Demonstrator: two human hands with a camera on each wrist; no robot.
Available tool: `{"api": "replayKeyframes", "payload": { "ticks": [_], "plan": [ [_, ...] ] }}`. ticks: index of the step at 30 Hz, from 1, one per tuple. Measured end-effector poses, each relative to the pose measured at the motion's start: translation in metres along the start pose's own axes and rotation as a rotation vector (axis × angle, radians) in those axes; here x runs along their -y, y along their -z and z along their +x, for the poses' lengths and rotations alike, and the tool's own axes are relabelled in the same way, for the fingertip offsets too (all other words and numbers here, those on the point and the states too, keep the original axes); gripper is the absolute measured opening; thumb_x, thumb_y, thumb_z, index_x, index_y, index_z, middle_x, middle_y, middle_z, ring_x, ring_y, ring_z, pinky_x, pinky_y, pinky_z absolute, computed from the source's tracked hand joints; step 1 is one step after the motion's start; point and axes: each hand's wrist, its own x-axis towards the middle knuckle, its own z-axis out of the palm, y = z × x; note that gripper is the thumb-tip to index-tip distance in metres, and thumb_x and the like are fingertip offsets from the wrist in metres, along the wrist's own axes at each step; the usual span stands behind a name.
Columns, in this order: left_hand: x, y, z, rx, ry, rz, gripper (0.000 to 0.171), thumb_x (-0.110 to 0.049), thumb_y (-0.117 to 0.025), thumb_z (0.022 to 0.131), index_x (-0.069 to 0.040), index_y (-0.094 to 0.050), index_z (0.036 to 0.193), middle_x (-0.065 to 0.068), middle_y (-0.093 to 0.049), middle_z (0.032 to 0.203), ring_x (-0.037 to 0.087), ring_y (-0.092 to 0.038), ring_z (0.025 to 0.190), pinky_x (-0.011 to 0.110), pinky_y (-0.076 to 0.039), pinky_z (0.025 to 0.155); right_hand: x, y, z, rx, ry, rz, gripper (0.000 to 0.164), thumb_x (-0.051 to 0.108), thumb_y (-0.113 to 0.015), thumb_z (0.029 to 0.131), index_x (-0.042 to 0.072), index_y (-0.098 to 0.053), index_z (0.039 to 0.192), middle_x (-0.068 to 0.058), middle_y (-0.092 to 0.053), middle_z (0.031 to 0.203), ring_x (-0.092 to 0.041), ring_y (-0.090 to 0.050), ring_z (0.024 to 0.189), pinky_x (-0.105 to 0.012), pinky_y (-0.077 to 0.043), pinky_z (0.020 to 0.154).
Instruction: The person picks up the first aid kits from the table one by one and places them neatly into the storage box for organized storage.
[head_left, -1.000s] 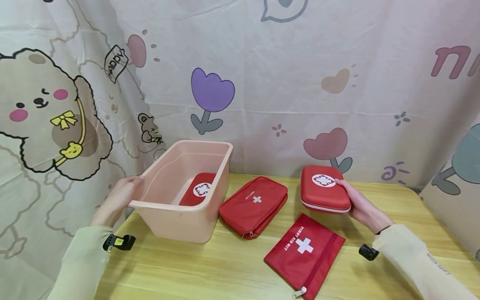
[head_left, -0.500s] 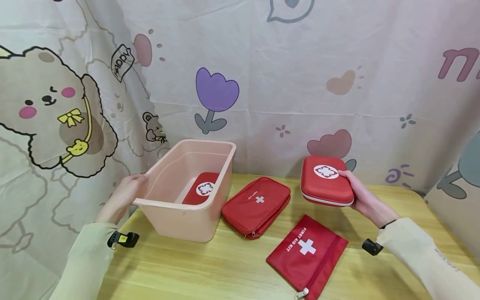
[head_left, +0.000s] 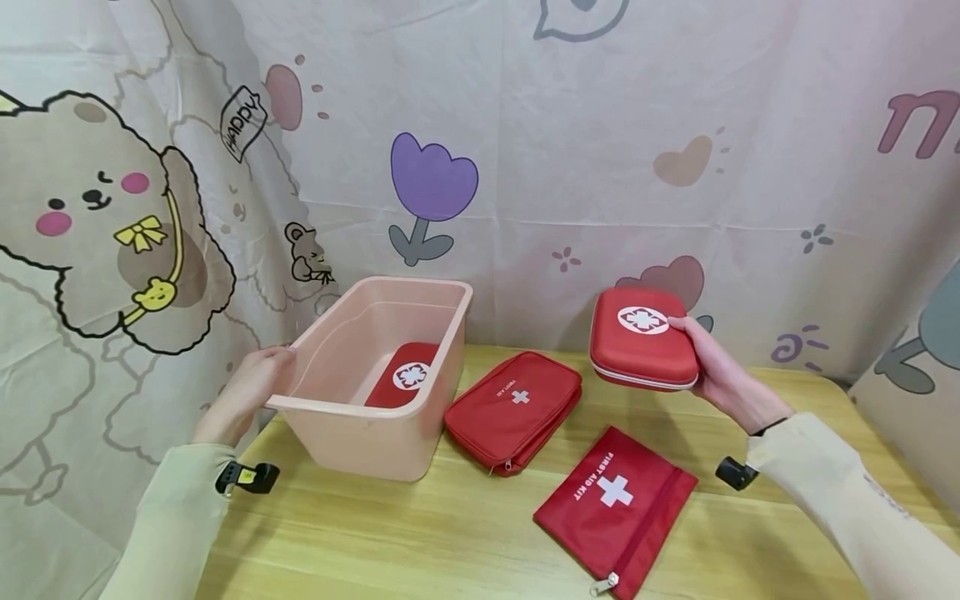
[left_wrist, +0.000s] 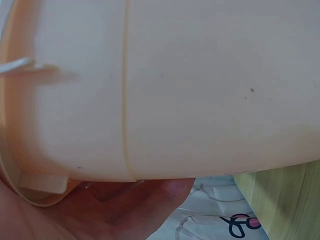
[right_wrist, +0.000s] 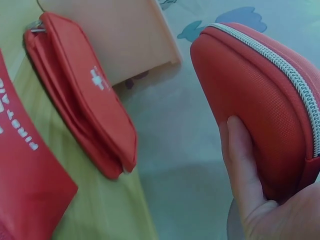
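My right hand (head_left: 727, 379) holds a red hard-shell first aid case (head_left: 637, 354) by its right side, raised over the back right of the table. The case has a white round emblem on top, and a pale zipper (right_wrist: 285, 62) runs round its edge in the right wrist view. At the far left, my left hand (head_left: 251, 383) grips the rim of a peach plastic bin (head_left: 352, 437). Inside that bin lies another red item with a white emblem (head_left: 409, 376), partly hidden by the near wall. The left wrist view shows the bin's outer wall (left_wrist: 210, 90) close up.
A red zippered first aid pouch (head_left: 495, 425) lies just right of the bin. In front of it is a flat red pouch (head_left: 585, 517) marked FIRST AID KIT, its zipper pull near the front edge of view. A printed curtain (head_left: 540, 150) hangs behind the wooden table (head_left: 405, 542).
My right hand has lifted the hard-shell case higher and, most recently, moved it slightly left. The left hand keeps its hold on the bin's rim. The view has shifted slightly.
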Motion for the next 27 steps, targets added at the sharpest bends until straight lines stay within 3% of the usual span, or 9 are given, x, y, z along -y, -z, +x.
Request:
{"api": "replayKeyframes", "payload": {
  "ticks": [3, 9, 27],
  "plan": [
    [0.001, 0.000, 0.000, 0.000, 0.003, 0.001, 0.066, -0.038, -0.022, 0.106, 0.014, -0.027, 0.146, 0.034, -0.035, 0.143, 0.045, -0.039, 0.125, 0.057, -0.034, 0.100, 0.004, -0.006, 0.000, 0.009, 0.002, 0.000, 0.060, 0.045, -0.053, 0.099, 0.015, -0.025, 0.144, 0.001, -0.070, 0.095, -0.016, -0.071, 0.077, -0.028, -0.057, 0.068],
    [0.001, -0.001, 0.000, 0.005, 0.010, -0.003, 0.067, -0.039, -0.022, 0.106, 0.013, -0.026, 0.147, 0.034, -0.034, 0.144, 0.046, -0.038, 0.127, 0.058, -0.034, 0.102, 0.012, -0.018, 0.002, 0.020, 0.016, 0.022, 0.046, 0.043, -0.053, 0.100, 0.018, -0.034, 0.133, 0.001, -0.070, 0.094, -0.016, -0.071, 0.075, -0.028, -0.057, 0.065],
    [0.001, -0.001, 0.000, 0.003, 0.005, 0.001, 0.066, -0.038, -0.022, 0.106, 0.014, -0.028, 0.146, 0.034, -0.035, 0.142, 0.045, -0.038, 0.125, 0.057, -0.034, 0.101, 0.032, -0.054, 0.003, 0.041, 0.054, 0.062, 0.046, 0.039, -0.056, 0.098, 0.018, -0.036, 0.134, 0.000, -0.071, 0.096, -0.017, -0.072, 0.076, -0.029, -0.057, 0.066]
  ]
}}
